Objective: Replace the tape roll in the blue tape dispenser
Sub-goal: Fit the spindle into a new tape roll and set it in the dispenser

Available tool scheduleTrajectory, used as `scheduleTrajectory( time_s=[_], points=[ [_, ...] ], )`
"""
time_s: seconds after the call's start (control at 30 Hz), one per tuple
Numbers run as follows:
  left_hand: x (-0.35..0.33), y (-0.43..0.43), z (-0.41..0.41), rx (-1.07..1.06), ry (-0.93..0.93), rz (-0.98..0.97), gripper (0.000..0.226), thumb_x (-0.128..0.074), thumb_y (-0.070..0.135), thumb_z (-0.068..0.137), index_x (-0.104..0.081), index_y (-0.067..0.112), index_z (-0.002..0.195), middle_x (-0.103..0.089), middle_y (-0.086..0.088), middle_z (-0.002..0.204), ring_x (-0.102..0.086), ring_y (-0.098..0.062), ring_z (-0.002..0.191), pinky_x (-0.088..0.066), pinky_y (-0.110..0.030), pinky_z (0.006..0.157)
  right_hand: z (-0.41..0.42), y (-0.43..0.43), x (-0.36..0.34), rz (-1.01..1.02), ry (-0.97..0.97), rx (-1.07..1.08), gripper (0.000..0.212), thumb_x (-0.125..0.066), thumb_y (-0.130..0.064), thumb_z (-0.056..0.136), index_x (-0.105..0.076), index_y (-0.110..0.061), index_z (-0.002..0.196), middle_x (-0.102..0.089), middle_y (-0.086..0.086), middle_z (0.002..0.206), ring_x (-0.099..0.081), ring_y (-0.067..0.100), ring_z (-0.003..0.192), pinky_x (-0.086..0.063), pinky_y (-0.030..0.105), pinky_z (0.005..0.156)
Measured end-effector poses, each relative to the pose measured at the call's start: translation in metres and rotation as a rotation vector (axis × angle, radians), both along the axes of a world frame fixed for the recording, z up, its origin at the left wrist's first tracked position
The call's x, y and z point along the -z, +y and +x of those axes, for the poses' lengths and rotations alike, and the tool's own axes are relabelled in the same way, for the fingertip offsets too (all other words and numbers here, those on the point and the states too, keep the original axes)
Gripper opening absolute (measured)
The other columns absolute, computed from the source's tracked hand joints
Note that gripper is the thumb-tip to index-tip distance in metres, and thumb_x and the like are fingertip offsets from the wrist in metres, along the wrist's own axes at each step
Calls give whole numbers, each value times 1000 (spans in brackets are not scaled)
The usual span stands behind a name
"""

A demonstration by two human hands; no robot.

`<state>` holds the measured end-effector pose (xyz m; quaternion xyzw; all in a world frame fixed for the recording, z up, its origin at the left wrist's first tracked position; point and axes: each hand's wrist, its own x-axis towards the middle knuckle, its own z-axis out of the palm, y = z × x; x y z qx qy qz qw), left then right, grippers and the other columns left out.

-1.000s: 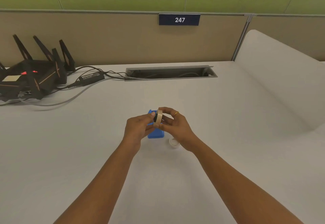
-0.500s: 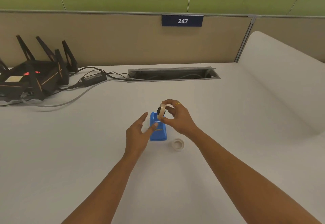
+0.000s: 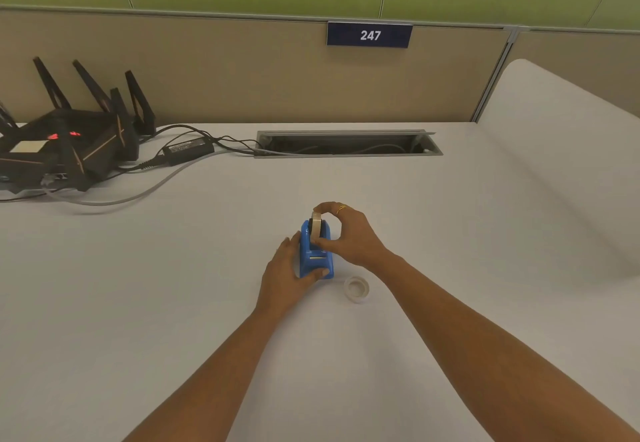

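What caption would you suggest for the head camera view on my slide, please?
Right hand lowers a tape roll into the blue dispenser, steadied by the left hand.

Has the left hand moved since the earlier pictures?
Yes. The left hand left the tape roll and dropped to grip the blue dispenser, which stays on the desk.

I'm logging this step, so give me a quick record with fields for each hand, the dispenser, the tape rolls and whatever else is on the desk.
left hand: braces the dispenser's left side
right hand: pinches the new roll, lowering it into the dispenser
dispenser: blue, upright on the desk
new roll: on edge, partly in the dispenser
other roll: flat on the desk, right of the dispenser
far left: router, adapter
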<state>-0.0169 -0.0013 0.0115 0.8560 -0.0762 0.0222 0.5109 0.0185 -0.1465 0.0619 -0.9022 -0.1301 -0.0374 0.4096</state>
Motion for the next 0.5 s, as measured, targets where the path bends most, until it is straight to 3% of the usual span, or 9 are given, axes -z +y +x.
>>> scheduleTrajectory(
  time_s=[0.1,0.17,0.33,0.5],
  points=[
    [1,0,0,-6,-13,4,63,-71,41,65,-32,60,111,-47,32,95,-48,13,84,-32,-6,69,-1,-2,1,-43,22,-25,48,-71,-12,71,-54,-11,116,-59,5,123,-52,15,113,-32,13,92],
    [2,0,0,-7,-24,-2,64,-72,39,66,-28,65,104,-45,34,93,-45,16,84,-32,-6,69,-2,-3,2,-50,30,-33,49,-70,-11,71,-53,-10,117,-59,6,123,-52,16,114,-32,14,92],
    [7,1,2,-1,-55,-5,65,-73,35,70,-40,35,126,-44,31,97,-45,10,86,-34,-2,67,-2,-1,0,-64,32,-40,49,-69,-12,72,-53,-10,118,-59,6,123,-52,17,113,-32,12,91],
    [7,0,1,-1,-66,-2,64,-72,34,71,-41,30,126,-43,32,98,-44,15,84,-34,-1,66,0,0,-2,-80,45,-30,49,-69,-14,73,-52,-10,119,-58,6,125,-52,18,115,-33,16,92]
  ],
)
